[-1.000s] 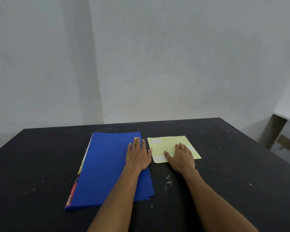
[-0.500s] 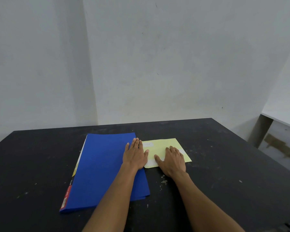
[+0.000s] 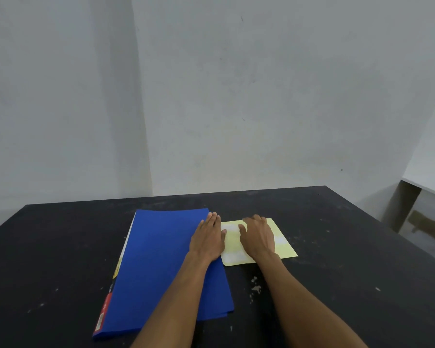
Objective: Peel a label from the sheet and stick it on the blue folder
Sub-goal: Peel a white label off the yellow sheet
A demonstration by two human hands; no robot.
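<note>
A blue folder (image 3: 161, 262) lies flat on the black table (image 3: 60, 247), a little left of centre. Right beside it lies a pale yellow label sheet (image 3: 283, 241) with white labels on it. My left hand (image 3: 207, 238) rests palm down on the folder's right edge, fingers together, thumb touching the sheet. My right hand (image 3: 258, 236) lies flat on the middle of the sheet, fingers reaching toward its far edge and hiding much of it. Neither hand holds anything.
Pale walls rise just behind the table's far edge. At the right, past the table's edge, stands a white shelf or desk (image 3: 427, 187). White specks (image 3: 255, 285) mark the table near my right forearm.
My right hand has slid forward, from the sheet's near edge onto its middle. My left hand stays on the folder's right edge. The view has shifted a little.
</note>
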